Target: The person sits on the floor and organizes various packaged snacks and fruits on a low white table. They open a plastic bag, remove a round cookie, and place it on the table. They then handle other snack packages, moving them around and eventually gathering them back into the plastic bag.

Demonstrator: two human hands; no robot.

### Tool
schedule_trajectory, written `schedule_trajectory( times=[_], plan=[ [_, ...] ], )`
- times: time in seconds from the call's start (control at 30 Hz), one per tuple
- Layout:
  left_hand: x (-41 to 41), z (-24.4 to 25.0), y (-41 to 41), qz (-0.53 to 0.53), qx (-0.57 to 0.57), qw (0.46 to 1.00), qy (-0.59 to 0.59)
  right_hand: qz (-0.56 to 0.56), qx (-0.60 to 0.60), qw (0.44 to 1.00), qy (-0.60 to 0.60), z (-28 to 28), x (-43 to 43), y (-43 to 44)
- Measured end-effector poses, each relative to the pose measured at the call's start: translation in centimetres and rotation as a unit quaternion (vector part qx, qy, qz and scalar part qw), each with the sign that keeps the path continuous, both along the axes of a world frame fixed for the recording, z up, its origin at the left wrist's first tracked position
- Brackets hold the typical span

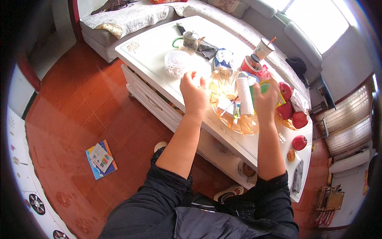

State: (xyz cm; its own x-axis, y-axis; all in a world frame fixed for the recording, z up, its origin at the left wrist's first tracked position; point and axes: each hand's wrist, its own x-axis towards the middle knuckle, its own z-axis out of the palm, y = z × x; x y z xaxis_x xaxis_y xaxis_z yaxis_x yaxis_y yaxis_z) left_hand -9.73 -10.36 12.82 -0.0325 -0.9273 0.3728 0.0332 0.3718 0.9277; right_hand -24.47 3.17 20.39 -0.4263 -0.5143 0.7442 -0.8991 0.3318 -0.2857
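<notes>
Over a white coffee table, my left hand is raised with its fingers curled, just in front of a clear tub of cotton swabs. No object shows in it, though whether the fingers touch is unclear. My right hand, blurred, hovers by a green and yellow packet; its grip cannot be told. Between the hands, a white paper roll and a small tube lie in an amber glass dish. Red apples sit to the right.
A glass teapot, a remote control and a paper cup with a straw stand or lie farther back. A single apple and a grey cloth are at the right end. Books lie on the red floor.
</notes>
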Motion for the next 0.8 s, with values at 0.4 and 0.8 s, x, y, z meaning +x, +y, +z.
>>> schedule_trajectory(
  times=[0.4, 0.8],
  plan=[
    [5.1, 3.1, -2.9, 0.015, 0.350, 0.862, 0.366, 0.119, 0.297, 0.927, -0.194, -3.9, 7.5, -23.4],
    [8.0, 2.0, -6.0, -0.028, 0.310, 0.894, 0.322, 0.185, 0.219, 0.912, -0.293, -2.7, 10.5, -25.5]
  ],
)
